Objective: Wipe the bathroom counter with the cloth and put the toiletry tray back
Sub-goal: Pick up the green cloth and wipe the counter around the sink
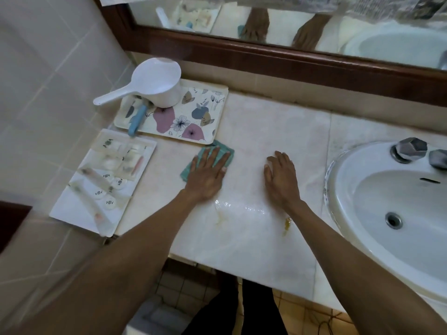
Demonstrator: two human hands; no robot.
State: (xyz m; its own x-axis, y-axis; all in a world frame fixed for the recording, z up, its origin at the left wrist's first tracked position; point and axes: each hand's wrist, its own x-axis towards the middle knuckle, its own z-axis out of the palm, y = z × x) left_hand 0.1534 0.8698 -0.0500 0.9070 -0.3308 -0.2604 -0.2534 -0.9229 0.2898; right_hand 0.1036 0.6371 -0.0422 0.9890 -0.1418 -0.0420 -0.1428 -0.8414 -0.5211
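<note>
Sink (343, 189) w/ taps (411, 148) right; mirror (278, 20) behind.

A teal cloth (208, 158) is lying on the pale cream marbled surface (266, 131). The tray (219, 102) is showing pink and blue-grey blobs with line-drawn flowers; its scoop (154, 83) is white, beside what may be a light-blue brush (137, 120). Yellowish stains (287, 224) are marking the front.
</note>
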